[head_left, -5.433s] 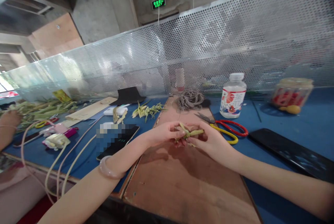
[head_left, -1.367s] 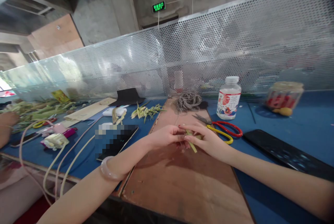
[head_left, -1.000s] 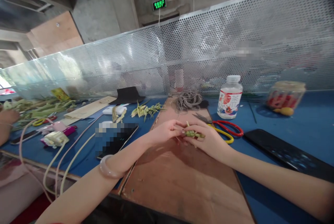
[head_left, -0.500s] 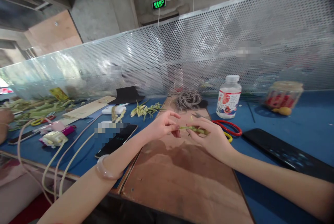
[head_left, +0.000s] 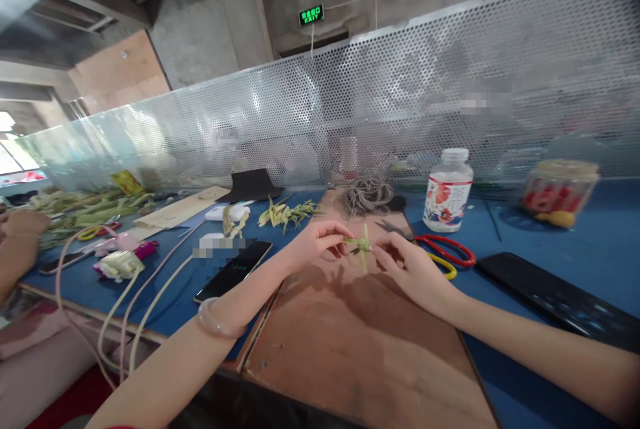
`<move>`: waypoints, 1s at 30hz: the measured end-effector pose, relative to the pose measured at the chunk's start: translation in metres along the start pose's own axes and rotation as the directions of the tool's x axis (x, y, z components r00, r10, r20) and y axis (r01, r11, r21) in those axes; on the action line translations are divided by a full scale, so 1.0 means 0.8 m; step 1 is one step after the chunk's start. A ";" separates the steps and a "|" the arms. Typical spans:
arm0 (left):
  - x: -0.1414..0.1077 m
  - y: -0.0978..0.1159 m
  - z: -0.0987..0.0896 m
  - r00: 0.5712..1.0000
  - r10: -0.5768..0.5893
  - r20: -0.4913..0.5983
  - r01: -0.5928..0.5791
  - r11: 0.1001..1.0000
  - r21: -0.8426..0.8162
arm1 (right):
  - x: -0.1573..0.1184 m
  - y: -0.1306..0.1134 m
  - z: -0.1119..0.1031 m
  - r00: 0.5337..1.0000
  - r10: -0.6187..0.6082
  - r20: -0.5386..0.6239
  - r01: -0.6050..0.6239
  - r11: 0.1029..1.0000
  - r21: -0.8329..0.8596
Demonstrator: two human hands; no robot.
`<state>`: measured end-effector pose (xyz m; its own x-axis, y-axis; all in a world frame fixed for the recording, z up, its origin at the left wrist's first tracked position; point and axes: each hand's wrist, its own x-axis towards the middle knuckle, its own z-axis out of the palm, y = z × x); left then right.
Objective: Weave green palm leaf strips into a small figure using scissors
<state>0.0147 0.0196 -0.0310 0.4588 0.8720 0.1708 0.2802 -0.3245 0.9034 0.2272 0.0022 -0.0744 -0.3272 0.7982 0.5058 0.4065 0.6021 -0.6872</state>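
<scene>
A small green knotted piece of plant strip (head_left: 364,244), with ends sticking out on several sides, is held above the brown board (head_left: 370,349). My left hand (head_left: 325,242) pinches its left end between thumb and fingers. From the right, my right hand (head_left: 403,266) has closed fingers at the knot's right side. Just behind my right hand lie scissors with red handles (head_left: 450,249), their blades pointing left. A yellow handle (head_left: 447,266) shows beside them. Farther back on the board sits a bundle of grey cord (head_left: 367,196).
A clear bottle (head_left: 449,192), a jar with red contents (head_left: 560,192) and a black case (head_left: 550,296) stand or lie right. Left are a phone (head_left: 235,270), green strips (head_left: 287,214), cables and another person's hand (head_left: 25,226). A perforated metal screen (head_left: 280,109) runs behind.
The green piece has turned, so its knot and spreading ends now show between my hands. My right hand's fingers have shifted to its right side. The whole view has moved slightly.
</scene>
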 end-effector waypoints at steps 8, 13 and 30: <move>0.001 0.002 0.006 0.993 0.087 -0.082 -0.079 0.993 0.092 | 0.001 -0.001 0.006 0.989 0.065 0.131 -0.080 0.991 0.108; 0.001 0.003 0.009 0.993 0.003 -0.119 -0.010 0.998 -0.058 | -0.002 0.000 0.014 0.968 0.178 0.177 -0.234 0.895 0.379; -0.002 0.005 0.024 0.993 -0.007 0.120 0.004 1.000 0.031 | -0.015 -0.026 0.013 0.951 0.045 0.307 -0.172 0.899 0.402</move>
<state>0.0315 0.0098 -0.0350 0.5550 0.8238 0.1155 0.3079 -0.3324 0.8915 0.2140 -0.0199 -0.0712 -0.5544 0.7801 0.2900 0.0786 0.3959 -0.9149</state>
